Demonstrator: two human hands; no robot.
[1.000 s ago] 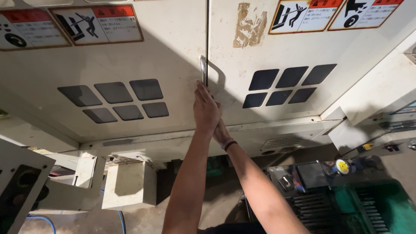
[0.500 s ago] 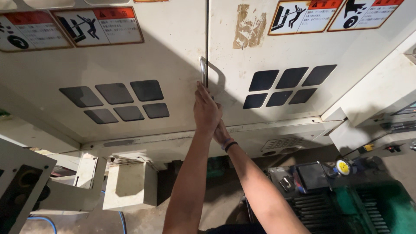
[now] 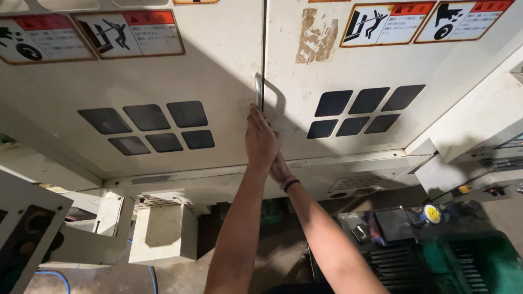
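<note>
Nothing has shifted since a second ago: our two hands remain stacked at the foot of the metal door handle [image 3: 258, 92], where two cream machine doors meet at the seam [image 3: 264, 49]. Our left hand [image 3: 261, 142] lies on top, fingers pressed together and wrapped toward the handle's lower end; our right hand [image 3: 280, 170], with a dark wristband [image 3: 290, 184], sits beneath it, its fingers hidden, so we cannot tell its grip. The left door [image 3: 141, 81] and right door [image 3: 381, 71] carry dark window squares and warning labels. To do this well, we judge, pull squarely along the handle, keeping fingers clear of the seam.
</note>
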